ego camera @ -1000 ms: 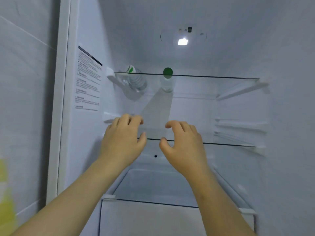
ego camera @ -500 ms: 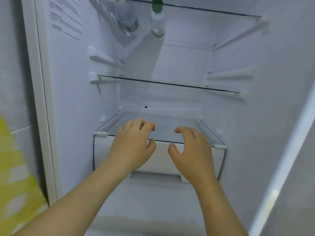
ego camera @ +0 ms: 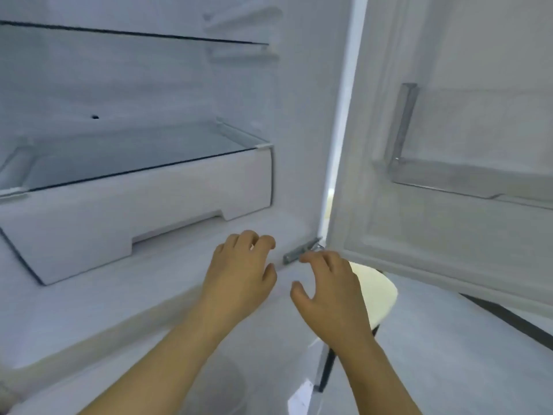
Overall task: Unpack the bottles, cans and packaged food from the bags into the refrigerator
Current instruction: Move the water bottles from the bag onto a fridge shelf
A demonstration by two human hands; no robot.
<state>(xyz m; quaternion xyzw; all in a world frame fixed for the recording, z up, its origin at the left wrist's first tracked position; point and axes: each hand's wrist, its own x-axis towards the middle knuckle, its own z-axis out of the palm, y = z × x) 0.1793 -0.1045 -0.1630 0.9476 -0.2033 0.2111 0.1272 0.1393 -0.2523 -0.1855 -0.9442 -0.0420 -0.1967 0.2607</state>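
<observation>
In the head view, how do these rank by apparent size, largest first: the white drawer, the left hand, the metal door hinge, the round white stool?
1. white drawer
2. left hand and round white stool: unsure, the hands are nearer the camera and the right hand hides part of the stool
3. metal door hinge

One head-worn wide-angle view looks forward and down, close into the open refrigerator [ego camera: 299, 115] and door [ego camera: 449, 130].
</observation>
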